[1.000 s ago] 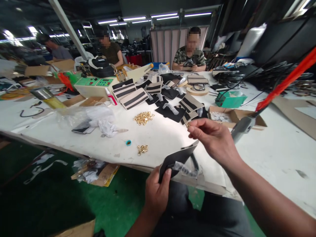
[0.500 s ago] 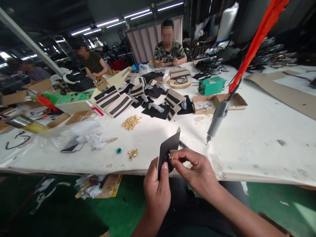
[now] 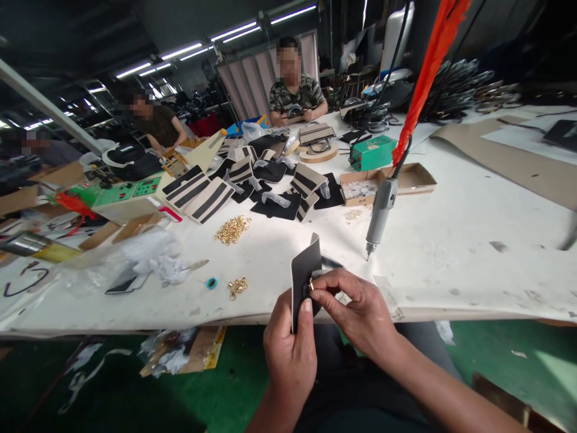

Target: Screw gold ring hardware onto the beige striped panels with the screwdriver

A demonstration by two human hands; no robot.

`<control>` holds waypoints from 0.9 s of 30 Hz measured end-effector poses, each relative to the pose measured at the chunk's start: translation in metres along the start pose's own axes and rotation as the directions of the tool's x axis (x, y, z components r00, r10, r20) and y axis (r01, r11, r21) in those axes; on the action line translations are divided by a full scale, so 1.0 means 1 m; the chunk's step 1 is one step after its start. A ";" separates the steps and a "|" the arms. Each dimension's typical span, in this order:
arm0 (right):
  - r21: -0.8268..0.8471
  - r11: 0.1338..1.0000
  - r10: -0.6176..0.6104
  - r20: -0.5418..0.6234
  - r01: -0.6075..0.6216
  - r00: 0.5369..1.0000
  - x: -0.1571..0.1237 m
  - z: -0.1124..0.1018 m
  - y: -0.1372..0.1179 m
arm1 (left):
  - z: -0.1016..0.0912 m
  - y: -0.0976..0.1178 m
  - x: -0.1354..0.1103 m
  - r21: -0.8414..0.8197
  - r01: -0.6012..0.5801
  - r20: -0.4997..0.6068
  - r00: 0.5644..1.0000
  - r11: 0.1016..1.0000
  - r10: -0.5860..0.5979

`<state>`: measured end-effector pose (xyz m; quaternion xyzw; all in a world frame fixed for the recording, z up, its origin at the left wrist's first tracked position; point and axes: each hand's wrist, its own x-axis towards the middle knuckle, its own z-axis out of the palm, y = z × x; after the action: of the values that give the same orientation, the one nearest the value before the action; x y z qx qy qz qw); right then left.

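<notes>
My left hand (image 3: 289, 349) grips a black leather piece (image 3: 304, 272), held upright just in front of the white table's edge (image 3: 252, 316). My right hand (image 3: 356, 307) pinches a small gold metal fitting (image 3: 311, 284) against that piece. A grey electric screwdriver (image 3: 379, 211) hangs tip-down over the table on an orange cord (image 3: 424, 72), just beyond my right hand. On the table to the left lie a pile of gold fittings (image 3: 232, 229) and a smaller gold cluster (image 3: 237, 286).
Black and striped leather pieces (image 3: 274, 186) cover the table's middle. A cardboard tray (image 3: 383, 180) and a green box (image 3: 372, 151) stand behind the screwdriver. Crumpled plastic (image 3: 144, 255) and a green-panelled machine (image 3: 130, 195) are at left. Two people sit across the table.
My right hand came down from above the table and brought the gold fitting to the leather piece. My left hand turned the piece upright. My view swung right.
</notes>
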<state>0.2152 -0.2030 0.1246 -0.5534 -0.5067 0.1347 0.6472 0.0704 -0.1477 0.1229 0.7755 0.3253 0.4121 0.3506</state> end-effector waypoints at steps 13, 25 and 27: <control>0.005 1.000 0.029 -0.134 -0.028 0.991 -0.003 0.006 -0.005 | 0.003 0.006 -0.008 0.058 -0.071 0.010 0.997 0.996 0.071; 0.038 0.999 -0.015 0.028 0.014 1.000 -0.009 0.006 -0.011 | 0.004 0.005 -0.012 0.072 -0.086 -0.011 0.996 0.994 0.087; 0.044 0.999 -0.008 0.086 0.004 0.996 -0.010 0.004 -0.019 | 0.006 0.002 -0.013 0.131 -0.119 -0.016 0.992 0.984 0.122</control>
<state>0.2008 -0.2145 0.1353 -0.5313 -0.5328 0.1674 0.6371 0.0699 -0.1606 0.1173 0.8100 0.3079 0.4199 0.2699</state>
